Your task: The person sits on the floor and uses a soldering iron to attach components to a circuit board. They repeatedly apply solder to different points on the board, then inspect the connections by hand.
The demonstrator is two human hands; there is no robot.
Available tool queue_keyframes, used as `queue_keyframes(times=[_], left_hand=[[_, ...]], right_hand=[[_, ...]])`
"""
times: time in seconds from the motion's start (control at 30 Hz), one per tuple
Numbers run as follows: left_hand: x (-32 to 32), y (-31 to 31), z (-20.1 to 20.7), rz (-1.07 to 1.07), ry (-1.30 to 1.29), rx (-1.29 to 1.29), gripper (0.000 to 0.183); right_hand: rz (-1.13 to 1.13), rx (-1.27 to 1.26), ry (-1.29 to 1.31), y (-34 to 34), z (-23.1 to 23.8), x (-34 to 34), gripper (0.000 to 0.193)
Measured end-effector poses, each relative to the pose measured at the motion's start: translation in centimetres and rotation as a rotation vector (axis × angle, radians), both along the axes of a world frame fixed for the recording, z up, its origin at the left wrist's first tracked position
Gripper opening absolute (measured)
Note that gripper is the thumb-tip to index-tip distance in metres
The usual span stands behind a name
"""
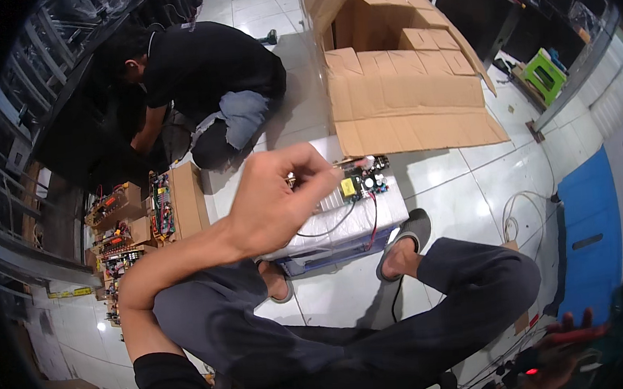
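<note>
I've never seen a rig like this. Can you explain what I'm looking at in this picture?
There's no robot here: a seated person works bare-handed, and a wide fisheye camera on their head looks down, so edges bend. The left hand reaches over a circuit board lying on a white-topped stand; its thumb and forefinger come together there, but whether they grip anything is unclear. The right hand is dim at the lower right, so its hold can't be told. Beyond the stand is an open cardboard box; at upper left, a co-worker is low to the floor.
</note>
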State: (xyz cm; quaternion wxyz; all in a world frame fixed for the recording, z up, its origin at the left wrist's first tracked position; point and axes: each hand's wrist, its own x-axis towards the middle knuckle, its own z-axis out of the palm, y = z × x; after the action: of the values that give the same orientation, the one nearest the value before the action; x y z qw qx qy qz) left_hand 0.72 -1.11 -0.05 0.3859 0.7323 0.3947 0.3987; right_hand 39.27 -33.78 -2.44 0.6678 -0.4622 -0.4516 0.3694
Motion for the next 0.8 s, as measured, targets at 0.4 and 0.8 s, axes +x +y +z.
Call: queue_keyframes(times=[0.4, 0.8], left_hand=[[-0.7, -0.6, 0.2, 0.055, 0.07, -0.018, 0.025], [-0.1, -1.2, -0.3, 0.045, 0.066, 0.001, 0.022]], right_hand=[[0.07, -0.202, 0.231, 13.8, -3.3, -15.2, 0.074], [0.052, -0.139, -0.039, 15.1, -5.3, -17.0, 0.044]])
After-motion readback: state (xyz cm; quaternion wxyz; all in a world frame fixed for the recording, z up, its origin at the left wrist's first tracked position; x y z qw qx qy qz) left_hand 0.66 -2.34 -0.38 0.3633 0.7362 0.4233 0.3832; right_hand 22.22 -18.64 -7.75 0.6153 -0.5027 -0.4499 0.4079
